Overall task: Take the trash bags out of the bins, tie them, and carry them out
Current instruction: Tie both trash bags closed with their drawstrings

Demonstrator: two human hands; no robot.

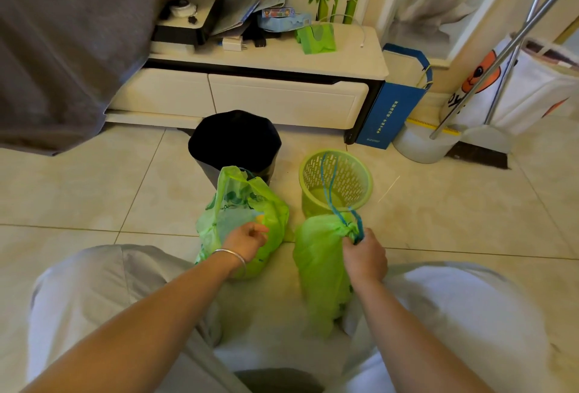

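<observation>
On the tiled floor between the person's knees, the right hand (365, 256) grips the cinched neck of a green trash bag (319, 267) beside an empty green basket (336, 178). The left hand (246, 240), loosely curled and holding nothing, rests on a second green bag (241, 204) before a black-lined bin (235, 142).

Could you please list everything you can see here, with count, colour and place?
Trash bags: 2, green, on the floor; left one open-topped, right one cinched by a blue drawstring.
Basket bin: 1, green, empty, behind the right bag.
Bin: 1, black-lined, behind the left bag.
TV cabinet: 1, white, at the wall.
Paper bag: 1, blue, beside the cabinet.
Dustpan: 1, white, right.
Left hand: on the left bag.
Right hand: gripping the right bag's neck.
</observation>
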